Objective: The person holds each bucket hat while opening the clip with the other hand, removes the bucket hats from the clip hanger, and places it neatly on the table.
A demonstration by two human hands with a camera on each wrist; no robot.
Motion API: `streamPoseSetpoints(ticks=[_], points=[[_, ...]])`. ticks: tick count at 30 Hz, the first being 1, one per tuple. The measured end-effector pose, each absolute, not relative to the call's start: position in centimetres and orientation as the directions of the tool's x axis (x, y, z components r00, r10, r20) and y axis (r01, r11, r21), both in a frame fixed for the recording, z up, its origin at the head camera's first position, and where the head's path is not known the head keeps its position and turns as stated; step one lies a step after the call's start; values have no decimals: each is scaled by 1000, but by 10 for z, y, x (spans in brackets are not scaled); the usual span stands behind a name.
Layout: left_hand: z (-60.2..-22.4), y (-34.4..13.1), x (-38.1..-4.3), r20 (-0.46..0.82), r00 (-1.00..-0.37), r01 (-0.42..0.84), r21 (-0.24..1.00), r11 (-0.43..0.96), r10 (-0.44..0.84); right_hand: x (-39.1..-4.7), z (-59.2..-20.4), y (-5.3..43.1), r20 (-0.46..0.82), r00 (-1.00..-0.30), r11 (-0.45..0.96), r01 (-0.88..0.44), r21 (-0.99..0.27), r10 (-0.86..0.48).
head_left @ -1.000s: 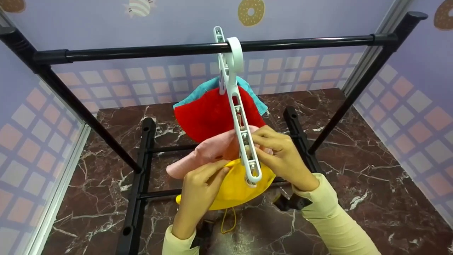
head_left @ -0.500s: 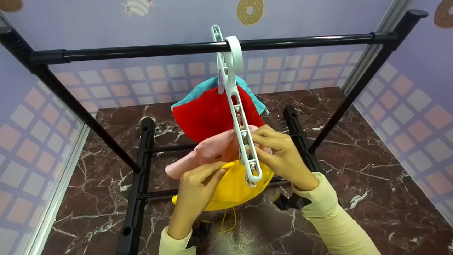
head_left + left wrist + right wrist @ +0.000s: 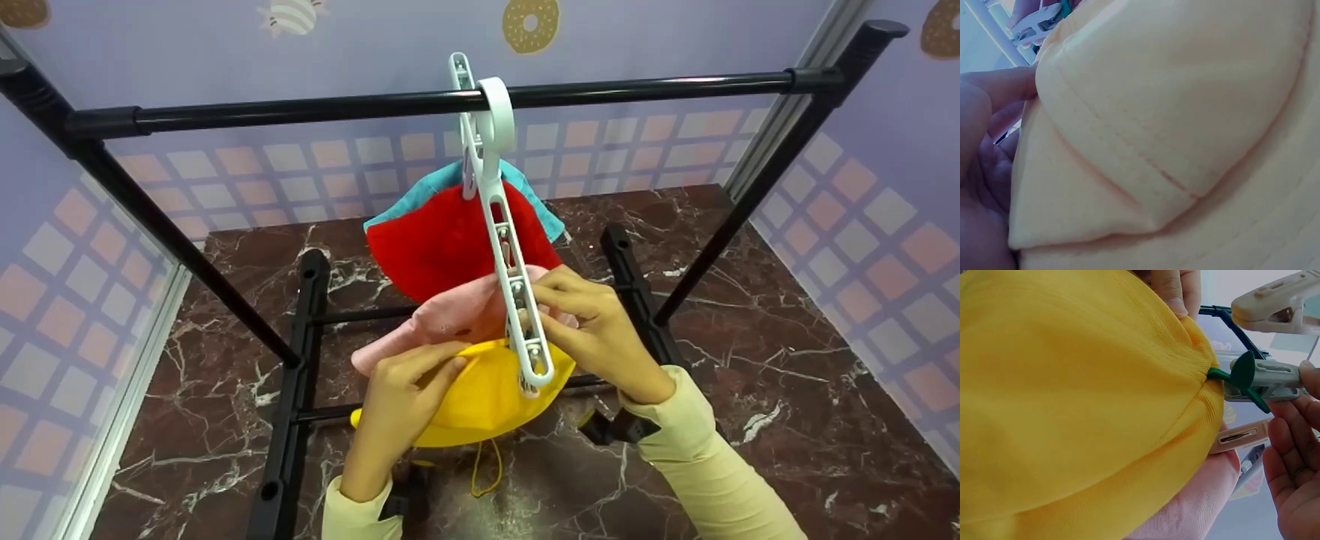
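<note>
A yellow hat (image 3: 480, 394) with a green leaf-shaped sprout (image 3: 1243, 371) on its crown hangs at the near end of a white clip hanger (image 3: 498, 202). My left hand (image 3: 405, 390) pinches the hat's fabric between thumb and fingers, left of the hanger. With thumb and fingers, my right hand (image 3: 592, 330) grips the tail of a grey clothespin (image 3: 1280, 374); in the right wrist view its jaws are at the crown beside the sprout. Just behind, a pink hat (image 3: 446, 311) hangs with a pink clothespin (image 3: 1241, 436) near it. A beige clothespin (image 3: 1266, 312) is on the other side.
Farther back on the hanger are a red hat (image 3: 427, 244) and a blue hat (image 3: 416, 199). The hanger hooks over the black rail (image 3: 300, 111) of a rack standing on a dark marbled floor (image 3: 210, 405). Patterned walls (image 3: 360, 45) enclose it.
My left hand has shifted left and slightly down, drawing the yellow hat left with it. My right hand stays almost still at the hanger.
</note>
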State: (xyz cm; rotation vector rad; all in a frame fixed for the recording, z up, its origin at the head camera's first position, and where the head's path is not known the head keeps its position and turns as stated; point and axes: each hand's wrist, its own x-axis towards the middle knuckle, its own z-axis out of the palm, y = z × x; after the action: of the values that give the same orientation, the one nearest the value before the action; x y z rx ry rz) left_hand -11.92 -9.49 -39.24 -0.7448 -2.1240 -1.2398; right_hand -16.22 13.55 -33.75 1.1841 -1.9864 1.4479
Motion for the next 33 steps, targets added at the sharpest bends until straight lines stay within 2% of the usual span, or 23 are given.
streamPoseSetpoints(ticks=[12, 23, 33], points=[[-393, -102, -120, 658, -725, 677, 630, 380, 201, -163, -341, 136, 735, -550, 97, -821, -562, -397], [-395, -108, -119, 616, -762, 636, 654, 410, 200, -163, -341, 138, 732, -551, 100, -820, -563, -400], [-400, -119, -116, 606, -776, 620, 680, 391, 175, -163, -339, 137, 736, -547, 102, -824, -557, -399]])
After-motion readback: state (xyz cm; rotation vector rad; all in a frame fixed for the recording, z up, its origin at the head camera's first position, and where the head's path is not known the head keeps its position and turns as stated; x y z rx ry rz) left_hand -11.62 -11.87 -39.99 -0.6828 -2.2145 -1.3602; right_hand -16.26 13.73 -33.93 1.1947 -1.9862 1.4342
